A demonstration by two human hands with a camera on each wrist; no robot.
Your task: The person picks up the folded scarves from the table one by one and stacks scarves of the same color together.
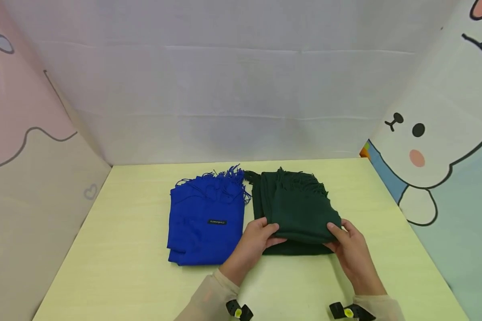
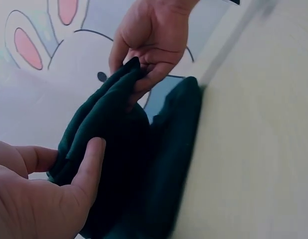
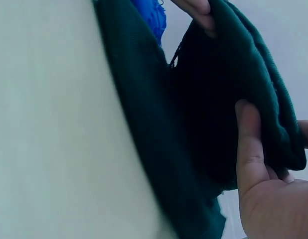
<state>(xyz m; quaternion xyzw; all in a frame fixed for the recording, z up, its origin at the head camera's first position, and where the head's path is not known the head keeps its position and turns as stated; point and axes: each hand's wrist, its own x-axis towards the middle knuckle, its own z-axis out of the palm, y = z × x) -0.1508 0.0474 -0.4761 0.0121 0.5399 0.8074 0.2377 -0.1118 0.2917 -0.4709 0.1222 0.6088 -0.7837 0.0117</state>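
A dark green fringed scarf (image 1: pixel 301 207), folded in layers, lies right of the middle of the table, its fringe toward the back. At the near left corner of its upper layers, my left hand (image 1: pixel 255 243) pinches the cloth between thumb and fingers. My right hand (image 1: pixel 351 252) pinches the near right corner in the same way. Both wrist views show this folded edge of the green scarf (image 2: pixel 104 109) raised above a lower layer (image 3: pixel 144 109) that stays on the table. Left of it lies a folded blue scarf (image 1: pixel 205 223) with a small black label and fringe at the back.
The pale yellow table (image 1: pixel 116 249) reaches back to a white cloth wall (image 1: pixel 241 89). Cloth panels with cartoon drawings (image 1: pixel 438 133) stand along both sides. The blue scarf's fringe comes right up to the green scarf.
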